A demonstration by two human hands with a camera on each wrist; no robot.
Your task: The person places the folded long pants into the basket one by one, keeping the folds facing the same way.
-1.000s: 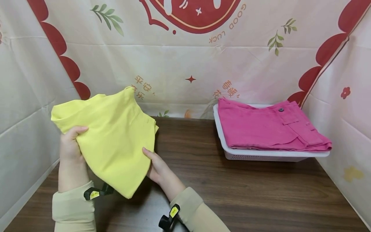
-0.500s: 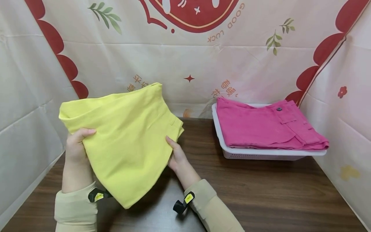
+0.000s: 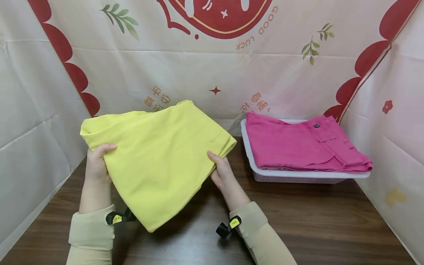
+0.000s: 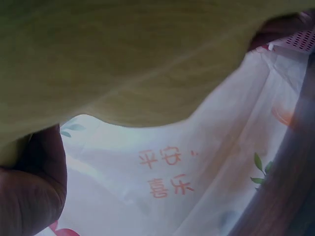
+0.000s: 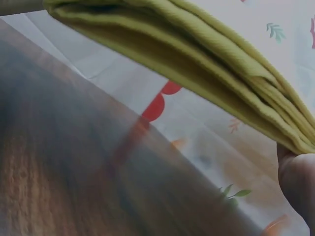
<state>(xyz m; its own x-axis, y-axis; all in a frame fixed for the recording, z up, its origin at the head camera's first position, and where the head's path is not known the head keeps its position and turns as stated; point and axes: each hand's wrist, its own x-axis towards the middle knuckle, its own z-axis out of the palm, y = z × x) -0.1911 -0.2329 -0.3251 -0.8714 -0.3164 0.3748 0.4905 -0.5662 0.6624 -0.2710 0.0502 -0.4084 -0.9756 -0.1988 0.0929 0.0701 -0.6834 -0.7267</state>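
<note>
A folded yellow garment (image 3: 159,162) hangs in the air above the table, held between both hands in the head view. My left hand (image 3: 98,163) grips its left edge, thumb on the front face. At the right edge, my right hand (image 3: 225,173) pinches the layers, also with the thumb in front. The other fingers of both hands are mostly hidden behind the cloth. In the right wrist view several stacked layers of the yellow garment (image 5: 197,64) show along its lower edge. From the left wrist view, its underside (image 4: 123,64) fills the top.
A folded pink garment with a dark button (image 3: 298,147) lies on a white plastic basket (image 3: 258,173) at the right of the dark wooden table (image 3: 304,213). Printed cloth walls (image 3: 205,70) stand at the back and both sides.
Both hands have carried the yellow garment to the right. The right hand moved farther than the left, so the cloth is spread wider. The pink garment and basket stay in place.
</note>
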